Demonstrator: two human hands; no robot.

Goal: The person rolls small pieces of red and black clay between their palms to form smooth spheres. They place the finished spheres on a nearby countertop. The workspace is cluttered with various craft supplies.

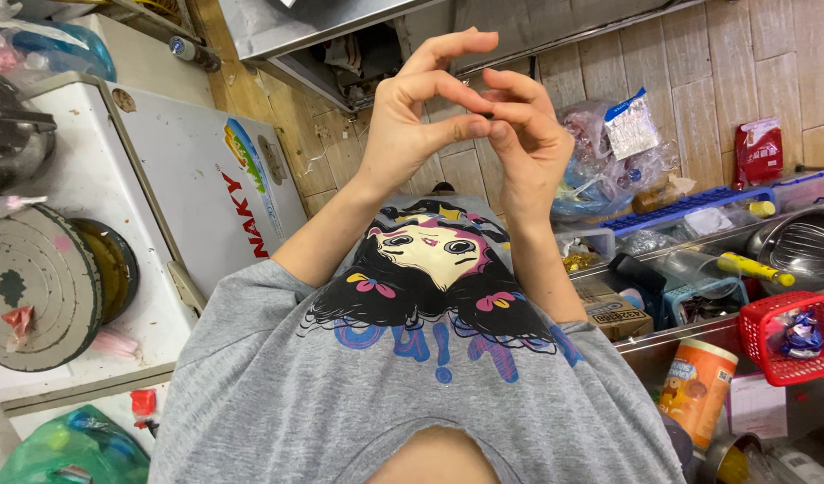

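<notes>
Both my hands are raised in front of my chest, above my grey T-shirt [277, 403] with a cartoon face printed on it. My left hand [412, 121] curls its thumb and forefinger into a loop, with the other fingers lifted. My right hand [530, 134] bends its fingers toward it. The fingertips of the two hands meet and pinch together at the centre. No object shows between them; anything tiny there is hidden by the fingers.
A white chest freezer [174, 179] stands at the left with round lids [35, 287] and a pot on top. At the right are a red basket [789, 345], an orange canister [696, 390], a metal bowl [802, 242], a blue tray [690, 208], cardboard boxes and plastic bags [609, 148]. A green bag [71, 448] lies bottom left.
</notes>
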